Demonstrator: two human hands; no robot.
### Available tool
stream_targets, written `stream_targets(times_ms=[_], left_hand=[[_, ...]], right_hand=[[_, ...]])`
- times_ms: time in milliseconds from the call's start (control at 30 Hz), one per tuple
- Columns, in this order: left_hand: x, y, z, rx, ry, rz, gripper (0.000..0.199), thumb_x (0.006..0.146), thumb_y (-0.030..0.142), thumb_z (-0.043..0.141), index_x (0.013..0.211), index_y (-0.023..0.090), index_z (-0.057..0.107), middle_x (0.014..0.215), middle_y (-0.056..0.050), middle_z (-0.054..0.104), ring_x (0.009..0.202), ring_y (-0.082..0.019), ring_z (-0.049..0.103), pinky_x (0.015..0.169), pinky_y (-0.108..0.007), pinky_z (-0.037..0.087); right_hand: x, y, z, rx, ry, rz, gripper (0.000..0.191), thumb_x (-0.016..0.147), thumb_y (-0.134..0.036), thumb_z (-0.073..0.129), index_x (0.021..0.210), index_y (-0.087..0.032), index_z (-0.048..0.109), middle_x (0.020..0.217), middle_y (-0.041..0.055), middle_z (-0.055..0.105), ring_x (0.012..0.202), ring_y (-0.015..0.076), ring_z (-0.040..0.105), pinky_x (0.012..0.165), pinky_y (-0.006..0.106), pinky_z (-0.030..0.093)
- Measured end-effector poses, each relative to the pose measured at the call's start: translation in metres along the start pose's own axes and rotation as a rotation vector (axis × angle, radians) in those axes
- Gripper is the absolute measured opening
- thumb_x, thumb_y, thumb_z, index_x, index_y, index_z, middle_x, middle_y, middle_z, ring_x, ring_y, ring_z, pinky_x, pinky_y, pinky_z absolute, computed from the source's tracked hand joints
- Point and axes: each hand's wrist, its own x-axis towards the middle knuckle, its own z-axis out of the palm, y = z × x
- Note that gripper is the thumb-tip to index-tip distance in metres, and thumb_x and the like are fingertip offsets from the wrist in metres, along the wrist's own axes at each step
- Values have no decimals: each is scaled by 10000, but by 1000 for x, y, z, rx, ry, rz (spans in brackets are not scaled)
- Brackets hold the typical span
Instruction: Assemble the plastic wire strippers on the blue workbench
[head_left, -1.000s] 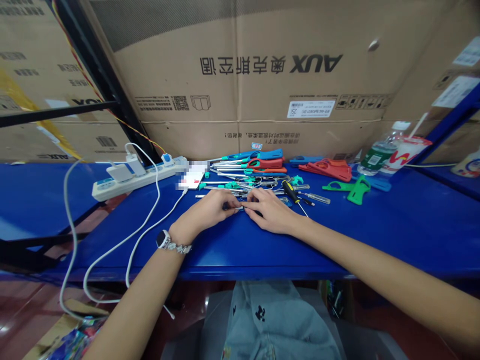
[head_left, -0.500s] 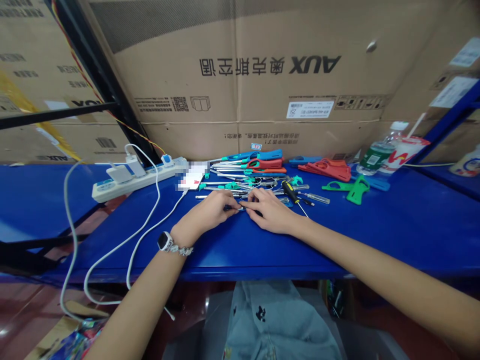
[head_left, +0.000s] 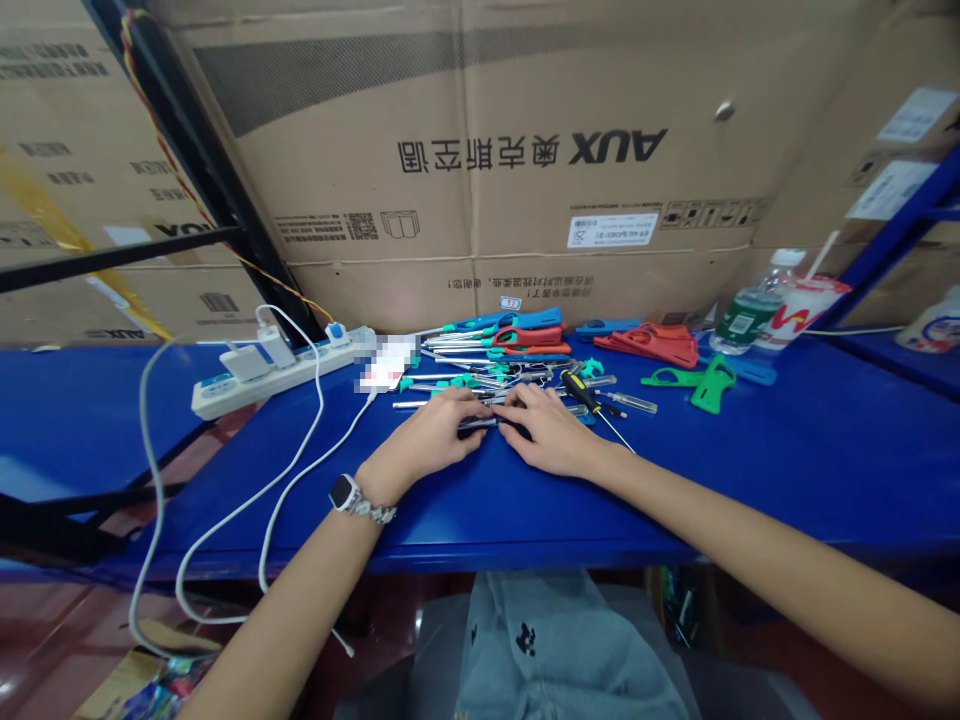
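Near the middle of the frame, the left hand (head_left: 441, 432) and right hand (head_left: 547, 432) pinch a thin, shiny stick (head_left: 478, 424) with bent fingers, over the smooth blue table (head_left: 720, 465). Just above lie long, shiny metal rods (head_left: 457, 361). A screwdriver (head_left: 580, 391) with a fat black-and-yellow handle lies beside the right hand. Flat green plastic (head_left: 711, 386) sits farther right.

Silvery rod (head_left: 478, 424), blue tabletop (head_left: 787, 450)
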Motion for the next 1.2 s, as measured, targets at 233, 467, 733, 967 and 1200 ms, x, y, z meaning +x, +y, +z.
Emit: stream_targets(times_ms=[233,467,733,967,1200], left_hand=[[12,-5,-16,14,154,-29,230,949,199,516,1032,162,728,973,-91,702,964,-249,655,884,-431,542],[63,-13,-24,170,-27,-78,188,922,132,568,990,154,742,991,-96,735,908,-232,687,840,-358,541],[108,-23,0,377,-60,-113,315,880,109,655,1183,146,731,1113,-164,740,1076,-320,677,929,-418,532],[101,-21,-14,311,-17,-101,274,936,127,578,1123,153,777,1068,-155,769,1016,-304,707,914,-428,530],[63,-11,-31,-227,207,-124,214,904,351,685,988,183,785,997,-88,790,883,-221,719,816,-358,563]], right_hand=[[4,10,-9,82,108,94,278,1004,-257,505,1187,-227,713,1118,97,641,1107,268,565,958,467,421],[18,45,-24,-6,140,155,262,963,-205,510,1118,-199,721,1141,112,684,1109,284,575,922,441,416],[57,77,-39,-182,-23,313,278,910,-177,589,1162,-180,706,1256,137,702,1229,358,536,952,493,381],[58,77,-38,-160,65,238,207,893,-165,623,1071,-201,722,1152,82,746,1145,318,582,971,480,359],[23,54,-54,-175,283,-5,350,924,-227,589,1271,-228,636,1268,86,701,1166,304,588,968,459,359]])
